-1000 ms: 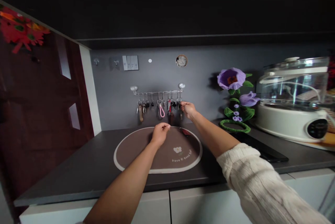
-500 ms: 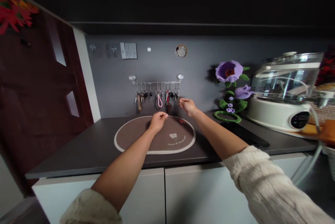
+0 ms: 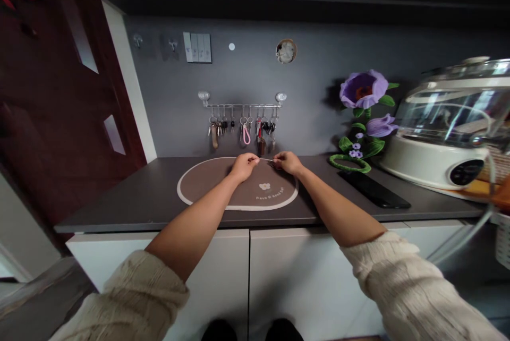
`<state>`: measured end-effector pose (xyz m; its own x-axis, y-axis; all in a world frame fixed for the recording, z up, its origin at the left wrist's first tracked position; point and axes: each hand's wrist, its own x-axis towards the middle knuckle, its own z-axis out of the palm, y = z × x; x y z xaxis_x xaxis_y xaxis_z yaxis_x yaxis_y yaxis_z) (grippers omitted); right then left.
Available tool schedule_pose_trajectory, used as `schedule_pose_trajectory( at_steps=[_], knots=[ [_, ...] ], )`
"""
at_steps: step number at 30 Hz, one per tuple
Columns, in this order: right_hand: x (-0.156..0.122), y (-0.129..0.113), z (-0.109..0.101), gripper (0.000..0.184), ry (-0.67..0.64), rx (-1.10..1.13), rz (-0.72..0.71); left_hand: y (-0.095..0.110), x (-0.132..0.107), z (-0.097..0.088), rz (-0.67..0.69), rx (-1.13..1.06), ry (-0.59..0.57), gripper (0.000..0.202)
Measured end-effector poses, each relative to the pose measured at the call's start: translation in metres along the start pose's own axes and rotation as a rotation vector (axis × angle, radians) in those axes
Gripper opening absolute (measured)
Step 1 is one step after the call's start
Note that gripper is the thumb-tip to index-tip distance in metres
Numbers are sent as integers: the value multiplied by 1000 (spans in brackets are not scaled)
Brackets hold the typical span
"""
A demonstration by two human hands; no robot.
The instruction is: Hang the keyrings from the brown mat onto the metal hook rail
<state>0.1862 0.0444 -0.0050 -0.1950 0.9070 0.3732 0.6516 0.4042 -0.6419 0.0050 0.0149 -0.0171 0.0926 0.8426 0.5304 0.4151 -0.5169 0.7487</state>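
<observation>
My left hand (image 3: pixel 244 167) is over the back of a brown oval mat (image 3: pixel 207 184), its thumb and fingers pinched together. Close to its right, my right hand (image 3: pixel 287 162) is also pinched, at the mat's back right edge. Something small and thin shows at the right fingertips, too small to name. What the left fingers hold, if anything, I cannot make out. Just beyond both hands, several bunches of keys (image 3: pixel 219 127) hang from a clear hook rail (image 3: pixel 243 105) on the grey wall. Among them are a pink loop strap (image 3: pixel 246 135) and a brown tag (image 3: pixel 262 146).
A black phone (image 3: pixel 374 189) lies on the dark counter (image 3: pixel 131 192) to the right. Behind it stand purple fabric flowers (image 3: pixel 364 90) and a white appliance with a clear top (image 3: pixel 434 158). A dark overhead cabinet (image 3: pixel 255 9) projects above. A dark red door (image 3: pixel 56 118) is at left.
My right hand has moved down from beside the hanging keys to the mat. My left hand has come nearer to it. The dark red piece on the mat no longer shows. The view has tilted down.
</observation>
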Motion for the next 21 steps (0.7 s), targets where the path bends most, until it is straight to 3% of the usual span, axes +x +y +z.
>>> schedule_pose_trajectory(
  at_steps=[5,9,16,21],
  knots=[
    [-1,-4,-4,15,-26,-242,-32,1,-1,1,-37,-10,-30,14],
    [1,-6,-3,14,-21,-312,-2,2,-3,2,-48,-27,-48,15],
    [3,-5,-2,12,-30,-282,-10,4,-3,2,-67,-60,-54,14],
    [5,-5,-1,13,-1,-132,-52,2,-2,2,-64,-80,-22,13]
  ],
)
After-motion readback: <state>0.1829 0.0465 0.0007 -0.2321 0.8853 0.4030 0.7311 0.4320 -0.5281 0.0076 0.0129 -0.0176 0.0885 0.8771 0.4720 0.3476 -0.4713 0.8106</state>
